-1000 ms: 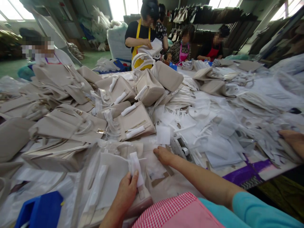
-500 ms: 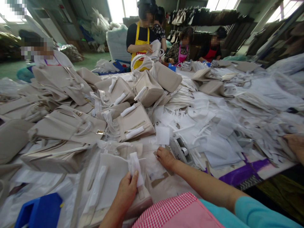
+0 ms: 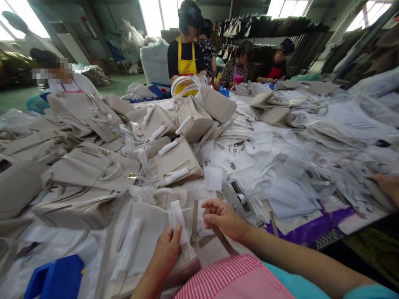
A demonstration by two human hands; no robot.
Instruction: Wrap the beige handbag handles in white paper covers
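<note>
A beige handbag (image 3: 149, 216) lies in front of me, with strips of white wrapping on it. My left hand (image 3: 166, 249) is closed at its right side, with the thumb pressed on a white wrapping strip (image 3: 178, 218). To the right, my right hand (image 3: 222, 218) is raised a little, fingers curled around a narrow taupe strap (image 3: 223, 240) that runs down toward my apron. Another upright length of strap (image 3: 195, 222) shows between the hands; whether it is the same strap I cannot tell. Just beyond my right hand stands a grey tape dispenser (image 3: 235, 199).
Beige handbags (image 3: 90, 164) are heaped at left and centre. White wrapping sheets (image 3: 286, 187) cover the right side. A blue dispenser-like object (image 3: 56, 276) sits at lower left. Another person's hand (image 3: 388, 187) reaches in at the right edge. Several co-workers (image 3: 188, 54) are across the table.
My right hand has lifted from the table and turned, drawing the taupe strap up toward me. My left hand stays on the handbag. The co-worker in the yellow apron has lowered their hands.
</note>
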